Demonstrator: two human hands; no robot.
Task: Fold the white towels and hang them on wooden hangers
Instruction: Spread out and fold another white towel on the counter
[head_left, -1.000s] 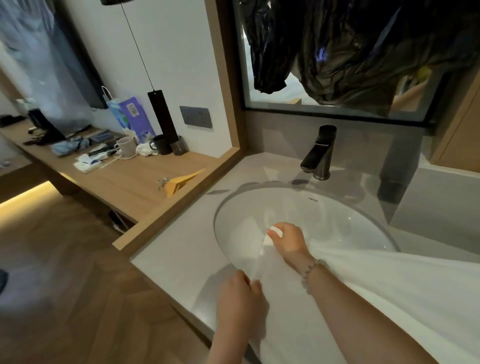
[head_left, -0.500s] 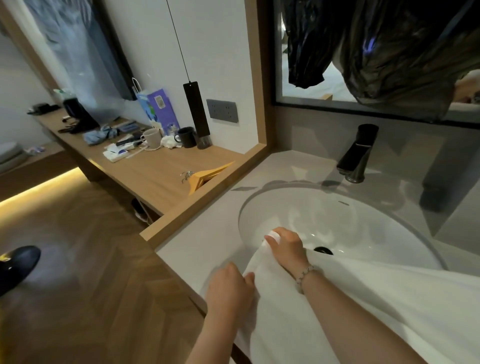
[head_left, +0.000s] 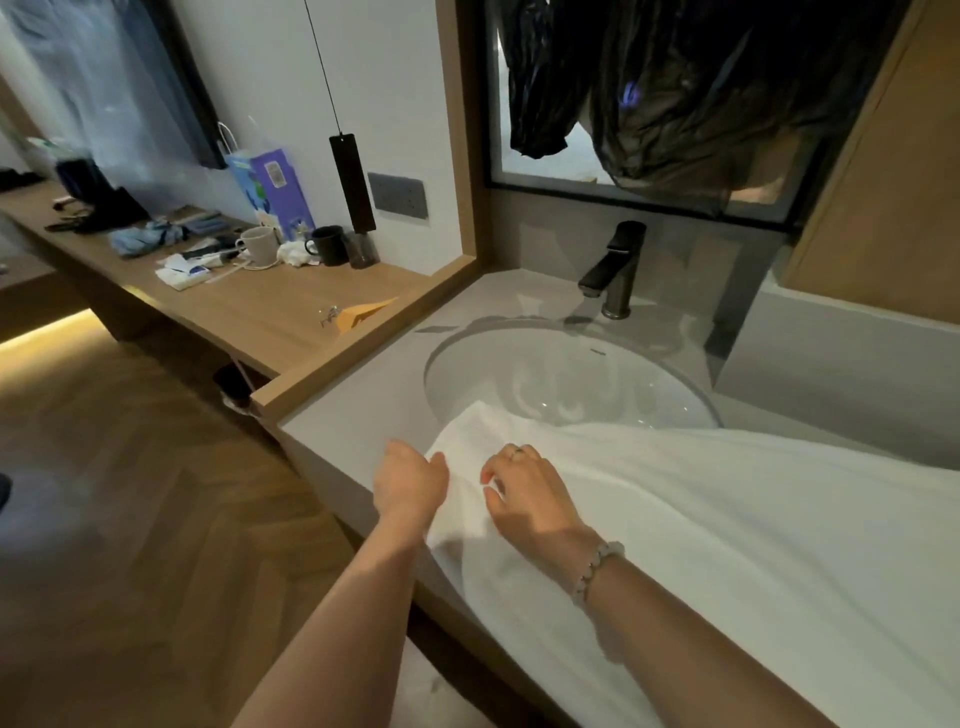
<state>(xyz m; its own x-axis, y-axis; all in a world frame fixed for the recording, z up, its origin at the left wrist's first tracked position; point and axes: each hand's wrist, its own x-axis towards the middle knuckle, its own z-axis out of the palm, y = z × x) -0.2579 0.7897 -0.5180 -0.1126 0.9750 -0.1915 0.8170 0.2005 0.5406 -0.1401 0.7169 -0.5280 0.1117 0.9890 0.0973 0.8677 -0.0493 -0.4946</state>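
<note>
A white wall (head_left: 395, 104) with a grey switch plate (head_left: 397, 195) rises behind a long wooden shelf (head_left: 249, 312), and a wooden frame (head_left: 458, 156) divides it from a pale counter (head_left: 358, 400) holding an oval white basin (head_left: 545, 374) and a dark tap (head_left: 615, 270). Above the tap is a dark-framed glass pane (head_left: 545, 171). The floor (head_left: 130, 493) is herringbone wood, lit at far left by a warm strip (head_left: 47, 330) under the shelf.

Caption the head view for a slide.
A white fabric towel, gripped by left hand and right hand, drapes over an oval white sink.
</note>
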